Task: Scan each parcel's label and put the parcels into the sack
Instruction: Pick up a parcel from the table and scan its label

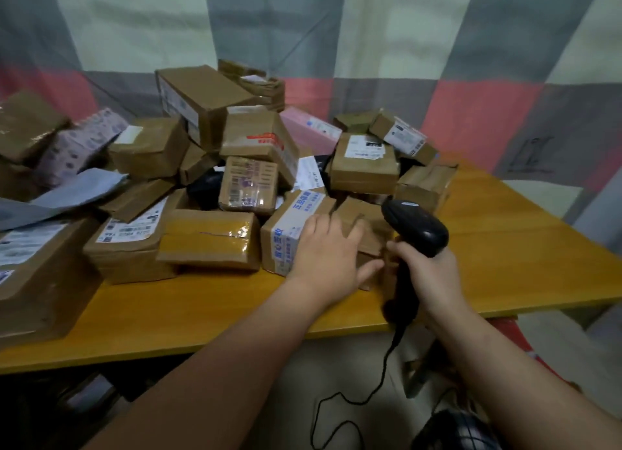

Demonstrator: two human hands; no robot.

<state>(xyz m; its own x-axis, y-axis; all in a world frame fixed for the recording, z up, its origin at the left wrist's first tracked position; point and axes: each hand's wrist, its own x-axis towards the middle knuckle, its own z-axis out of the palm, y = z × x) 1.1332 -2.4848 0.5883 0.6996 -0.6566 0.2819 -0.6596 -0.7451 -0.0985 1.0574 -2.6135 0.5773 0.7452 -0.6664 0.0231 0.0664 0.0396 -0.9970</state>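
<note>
A heap of cardboard parcels (249,136) covers the left and middle of a yellow wooden table (505,247). My left hand (331,257) lies with spread fingers on a small brown parcel (367,224) at the front of the heap, next to a box with blue-printed tape (292,234). My right hand (427,274) grips the handle of a black barcode scanner (415,225), held upright just right of that parcel. The scanner's cable (387,358) hangs down below the table edge. No sack is clearly in view.
A large box (40,274) sits at the table's front left corner. A pink parcel (308,128) and a grey mailer bag (67,193) lie in the heap. A checked curtain (370,45) hangs behind. A dark round object (461,431) and red material (515,335) are below on the right.
</note>
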